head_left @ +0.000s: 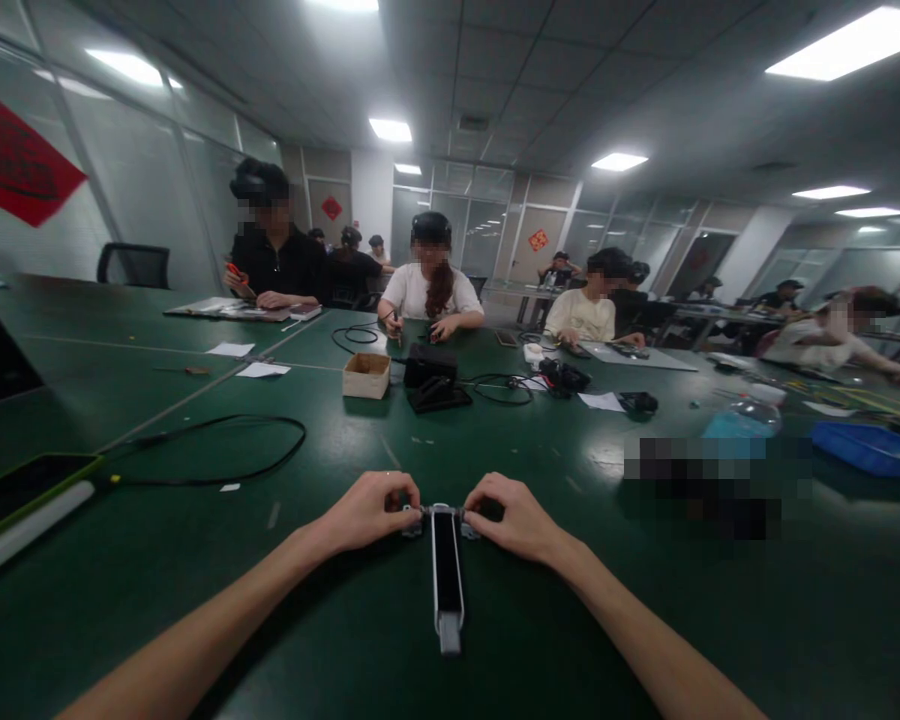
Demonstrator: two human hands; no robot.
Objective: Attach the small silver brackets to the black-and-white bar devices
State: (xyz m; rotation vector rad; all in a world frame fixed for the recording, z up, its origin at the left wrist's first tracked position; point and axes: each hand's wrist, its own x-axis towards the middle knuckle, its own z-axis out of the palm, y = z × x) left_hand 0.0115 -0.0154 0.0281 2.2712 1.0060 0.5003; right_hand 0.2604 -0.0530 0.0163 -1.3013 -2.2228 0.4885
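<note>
Two bare hands: the left hand [364, 512] and right hand [514, 518], forearms reaching in from the lower corners of the view, one on each side of the held item.
Held item: one black bar [447, 570] with a grey end, lengthwise on the green surface [585, 620], grey end toward the person.
Left fingers [399, 492]: clenched, pinching a small grey tab [411, 522] at the bar's far end.
Right fingers [487, 495]: clenched, pinching the matching tab [469, 528] on the opposite side.
Nearest items: one looped black cable [217, 450] to the left; one green-framed tablet [22, 505] at the left edge.
Farther along the surface: one cardboard box [366, 376], one black case [429, 365], one blue tray [870, 450], one plastic bottle [746, 418].
Right of the hands: one pixelated patch, contents impossible to tell.
Co-workers: three seated across the surface, one in a white top [431, 290], others behind.
</note>
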